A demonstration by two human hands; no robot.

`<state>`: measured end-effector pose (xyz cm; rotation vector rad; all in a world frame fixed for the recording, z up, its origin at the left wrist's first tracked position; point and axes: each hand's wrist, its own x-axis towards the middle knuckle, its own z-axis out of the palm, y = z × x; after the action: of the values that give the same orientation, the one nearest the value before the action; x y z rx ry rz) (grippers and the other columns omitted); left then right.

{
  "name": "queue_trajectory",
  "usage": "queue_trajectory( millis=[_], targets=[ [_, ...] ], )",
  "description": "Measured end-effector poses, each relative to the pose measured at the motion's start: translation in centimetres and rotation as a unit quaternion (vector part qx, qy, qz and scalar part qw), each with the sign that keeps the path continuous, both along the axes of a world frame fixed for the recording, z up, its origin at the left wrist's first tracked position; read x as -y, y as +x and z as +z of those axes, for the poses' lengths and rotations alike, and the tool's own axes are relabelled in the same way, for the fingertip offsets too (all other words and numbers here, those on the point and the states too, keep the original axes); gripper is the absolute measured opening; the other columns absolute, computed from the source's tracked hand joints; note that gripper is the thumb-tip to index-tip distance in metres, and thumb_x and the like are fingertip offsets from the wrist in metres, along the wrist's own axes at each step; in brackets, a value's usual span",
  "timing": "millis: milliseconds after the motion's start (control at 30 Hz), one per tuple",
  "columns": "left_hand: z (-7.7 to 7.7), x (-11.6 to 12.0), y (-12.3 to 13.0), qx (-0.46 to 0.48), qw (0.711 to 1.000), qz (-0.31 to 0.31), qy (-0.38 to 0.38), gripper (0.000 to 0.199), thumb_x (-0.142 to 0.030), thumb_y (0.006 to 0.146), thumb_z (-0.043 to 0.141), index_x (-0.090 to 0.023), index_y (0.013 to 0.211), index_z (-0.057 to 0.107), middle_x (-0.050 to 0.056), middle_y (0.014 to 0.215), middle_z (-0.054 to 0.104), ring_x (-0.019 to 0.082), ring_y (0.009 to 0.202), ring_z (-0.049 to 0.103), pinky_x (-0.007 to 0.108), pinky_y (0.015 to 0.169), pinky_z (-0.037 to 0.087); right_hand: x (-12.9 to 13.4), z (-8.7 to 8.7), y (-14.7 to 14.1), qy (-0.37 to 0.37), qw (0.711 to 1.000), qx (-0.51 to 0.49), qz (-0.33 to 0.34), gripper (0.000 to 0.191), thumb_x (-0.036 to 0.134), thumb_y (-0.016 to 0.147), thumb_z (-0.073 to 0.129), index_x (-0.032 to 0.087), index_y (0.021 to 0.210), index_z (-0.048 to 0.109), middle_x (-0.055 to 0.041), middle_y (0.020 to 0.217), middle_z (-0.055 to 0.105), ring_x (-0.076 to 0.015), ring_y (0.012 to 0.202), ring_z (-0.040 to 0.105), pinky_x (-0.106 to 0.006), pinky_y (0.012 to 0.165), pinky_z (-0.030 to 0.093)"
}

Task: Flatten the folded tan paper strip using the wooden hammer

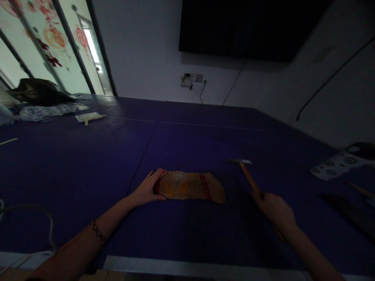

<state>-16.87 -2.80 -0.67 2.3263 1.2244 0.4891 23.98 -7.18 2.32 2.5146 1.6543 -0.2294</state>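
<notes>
Clasps the left end of the packet (190, 187) with the left hand (149, 187), thumb at the near edge and fingertips over the far edge, spread just wide enough to span the width. Grips the hammer (249, 177) in the right hand (277, 212), fingers curled tight round the handle, with the butt showing behind the fist and the head to the far side, right of the packet and apart from it. Cannot tell from this view whether to call the head raised or resting on the table (181, 144).

Find the packet on the near part of the table, long side running left to right, brown and mottled, crossed by red at the right, with dark lettering between and a rough right end. Well apart, find a white case (331, 168) at the right and a white tray (88, 116) at the far left.

Judge the step as steadying the packet and readying the hammer, with no contact between the two yet. For the next move with the hammer, seems to call for bringing the head left over the free right part of the packet, away from the left fingers, while pinning the left end firmly against sliding.
</notes>
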Motion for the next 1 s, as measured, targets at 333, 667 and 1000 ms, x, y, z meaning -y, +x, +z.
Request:
queue_trajectory(
  millis=[333,667,1000],
  targets=[
    [-0.8,-0.2,-0.4,0.019,0.999,0.000,0.028,0.091,-0.050,0.059,0.062,-0.018,0.131,0.016,0.014,0.135,0.031,0.026,0.127,0.022,0.049,0.104,0.008,-0.4,-0.7,0.7,0.006,1.000,0.012,0.004,0.053,0.045,0.082,0.025,0.008,0.085,0.064,-0.0206,0.087,0.065,-0.0286,0.079,0.063,-0.033,0.060,0.046],
    [-1.5,-0.5,-0.6,0.090,0.995,0.030,0.040,0.091,-0.043,0.058,0.066,-0.019,0.130,0.016,0.013,0.130,0.040,0.026,0.123,0.030,0.048,0.104,0.010,-0.6,-2.3,-0.1,0.053,0.997,0.060,-0.001,0.043,0.040,0.082,0.035,0.006,0.083,0.062,-0.0201,0.078,0.065,-0.0335,0.075,0.063,-0.041,0.063,0.046],
    [-0.8,-0.5,0.4,0.220,0.975,0.030,0.000,0.088,-0.034,0.061,0.067,-0.021,0.129,0.013,0.012,0.128,0.040,0.023,0.119,0.037,0.042,0.101,0.025,-1.0,-2.1,-2.6,0.216,0.973,0.051,0.057,0.027,0.027,0.076,0.047,0.004,0.090,0.053,-0.0294,0.097,0.052,-0.0406,0.093,0.051,-0.051,0.069,0.041]
  ],
)
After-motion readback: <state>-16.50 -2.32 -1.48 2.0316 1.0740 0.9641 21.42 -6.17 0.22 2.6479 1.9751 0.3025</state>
